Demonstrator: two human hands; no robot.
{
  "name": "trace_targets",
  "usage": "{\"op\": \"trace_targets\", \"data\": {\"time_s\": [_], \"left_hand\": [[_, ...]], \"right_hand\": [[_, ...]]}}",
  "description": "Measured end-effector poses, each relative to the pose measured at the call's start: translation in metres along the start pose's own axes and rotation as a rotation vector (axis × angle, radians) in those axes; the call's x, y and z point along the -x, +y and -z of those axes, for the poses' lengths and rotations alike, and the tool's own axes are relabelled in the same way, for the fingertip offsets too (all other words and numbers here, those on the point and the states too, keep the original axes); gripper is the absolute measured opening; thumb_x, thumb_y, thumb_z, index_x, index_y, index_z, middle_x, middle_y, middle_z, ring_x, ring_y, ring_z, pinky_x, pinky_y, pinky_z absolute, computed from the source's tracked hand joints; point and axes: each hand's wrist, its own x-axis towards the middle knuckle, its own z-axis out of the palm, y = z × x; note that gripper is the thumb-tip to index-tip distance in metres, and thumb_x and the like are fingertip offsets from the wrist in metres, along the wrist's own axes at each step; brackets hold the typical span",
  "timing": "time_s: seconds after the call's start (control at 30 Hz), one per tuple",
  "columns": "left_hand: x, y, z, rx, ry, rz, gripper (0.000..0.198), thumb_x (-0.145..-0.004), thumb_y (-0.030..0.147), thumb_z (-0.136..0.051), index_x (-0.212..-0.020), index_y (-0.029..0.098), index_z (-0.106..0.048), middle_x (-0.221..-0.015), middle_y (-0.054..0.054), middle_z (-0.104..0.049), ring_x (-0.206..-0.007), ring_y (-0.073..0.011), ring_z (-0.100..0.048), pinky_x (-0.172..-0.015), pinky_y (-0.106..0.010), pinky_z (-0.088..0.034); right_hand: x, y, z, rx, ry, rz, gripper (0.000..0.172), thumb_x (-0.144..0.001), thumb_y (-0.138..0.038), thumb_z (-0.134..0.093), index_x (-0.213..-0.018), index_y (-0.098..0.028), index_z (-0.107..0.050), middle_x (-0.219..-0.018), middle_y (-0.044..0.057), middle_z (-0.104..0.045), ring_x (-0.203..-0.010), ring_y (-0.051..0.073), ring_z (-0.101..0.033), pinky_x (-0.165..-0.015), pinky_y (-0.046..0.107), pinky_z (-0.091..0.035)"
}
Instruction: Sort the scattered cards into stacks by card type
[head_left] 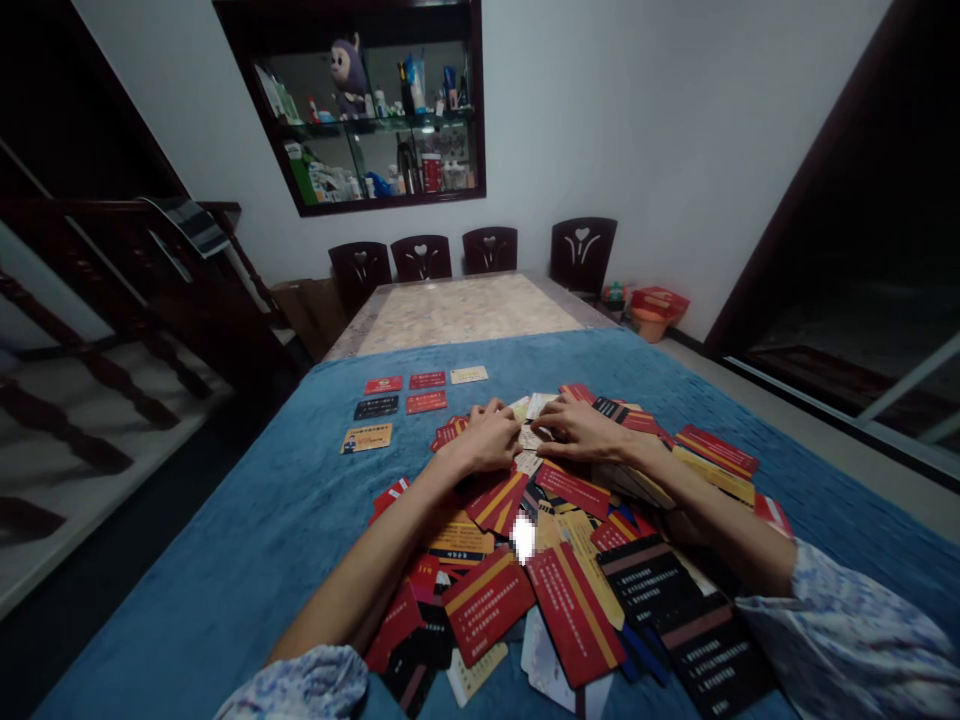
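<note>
A heap of loose printed cards lies in front of me, with both hands in its upper part. My left hand (491,437) has its fingers bent and closed, their tips partly hidden; what they hold, if anything, does not show. Beside it, my right hand (583,430) reaches in from the right, its thumb and fingers apart and touching cards. A pale card (529,437) lies between the fingertips of both hands. Nearer me are a red card (489,605), another red card with a yellow stripe (576,612) and a black card (646,580).
Left of the heap, several cards lie apart in short rows, among them a black card (376,407) and an orange card (367,438). A blue cloth (300,510) covers the table's near part. Dark chairs (490,249) stand beyond; a stair railing (90,420) is at left.
</note>
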Motion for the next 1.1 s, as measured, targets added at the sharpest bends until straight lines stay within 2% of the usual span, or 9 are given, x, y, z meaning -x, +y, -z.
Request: {"op": "trace_targets", "data": {"time_s": [0.27,0.4,0.57,0.7,0.8,0.93,1.1], "left_hand": [[0.005,0.002,0.001,-0.250,0.047,-0.189,0.019,-0.091,0.018,-0.050,-0.096,0.013,-0.068,-0.106,-0.016,-0.068,-0.110,-0.0288,-0.053,-0.092,-0.045,-0.039],[0.005,0.007,0.001,-0.314,0.063,-0.229,0.023,-0.094,0.014,-0.045,-0.096,0.011,-0.068,-0.102,-0.017,-0.070,-0.101,-0.0253,-0.060,-0.088,-0.040,-0.040],[0.003,0.008,0.003,-0.325,0.020,-0.252,0.022,-0.094,0.014,-0.048,-0.090,0.011,-0.069,-0.089,-0.014,-0.072,-0.097,-0.0239,-0.063,-0.084,-0.037,-0.040],[0.004,0.005,0.007,-0.255,0.014,-0.224,0.020,-0.093,0.021,-0.051,-0.088,0.015,-0.069,-0.094,-0.011,-0.072,-0.098,-0.0232,-0.063,-0.083,-0.035,-0.040],[0.006,0.004,0.011,-0.210,0.003,-0.177,0.018,-0.092,0.026,-0.053,-0.096,0.016,-0.069,-0.105,-0.011,-0.071,-0.102,-0.0241,-0.061,-0.084,-0.036,-0.041],[0.007,0.006,0.012,-0.181,0.020,-0.169,0.020,-0.091,0.021,-0.051,-0.101,0.017,-0.068,-0.107,-0.011,-0.070,-0.103,-0.0239,-0.059,-0.086,-0.037,-0.041],[0.004,0.004,0.012,-0.124,0.067,-0.128,0.025,-0.092,0.015,-0.045,-0.090,0.014,-0.069,-0.100,-0.013,-0.071,-0.098,-0.0233,-0.059,-0.085,-0.036,-0.042]], "right_hand": [[0.001,-0.001,0.002,-0.015,0.003,0.028,0.036,-0.089,-0.052,-0.058,-0.094,-0.020,-0.074,-0.100,0.013,-0.069,-0.094,0.027,-0.055,-0.086,0.042,-0.041],[0.001,-0.001,0.001,-0.025,0.011,0.046,0.031,-0.089,-0.045,-0.058,-0.099,-0.020,-0.073,-0.101,0.012,-0.069,-0.094,0.026,-0.057,-0.087,0.041,-0.041],[0.000,-0.001,0.001,-0.014,0.026,0.080,0.030,-0.090,-0.042,-0.054,-0.099,-0.020,-0.073,-0.096,0.011,-0.070,-0.093,0.026,-0.057,-0.086,0.042,-0.040],[0.001,0.001,0.002,0.006,0.042,0.106,0.030,-0.090,-0.043,-0.054,-0.089,-0.019,-0.073,-0.089,0.011,-0.070,-0.084,0.023,-0.055,-0.084,0.041,-0.039],[0.003,0.005,0.003,-0.018,0.060,0.102,0.032,-0.091,-0.043,-0.053,-0.093,-0.018,-0.073,-0.094,0.012,-0.070,-0.084,0.023,-0.056,-0.085,0.040,-0.039],[0.006,0.005,0.007,-0.064,0.060,0.085,0.036,-0.092,-0.045,-0.050,-0.097,-0.018,-0.073,-0.096,0.011,-0.071,-0.087,0.023,-0.058,-0.088,0.040,-0.039],[0.005,-0.002,0.014,-0.161,0.030,0.069,0.041,-0.096,-0.045,-0.042,-0.090,-0.017,-0.072,-0.085,0.008,-0.070,-0.080,0.020,-0.058,-0.083,0.036,-0.042]]}}
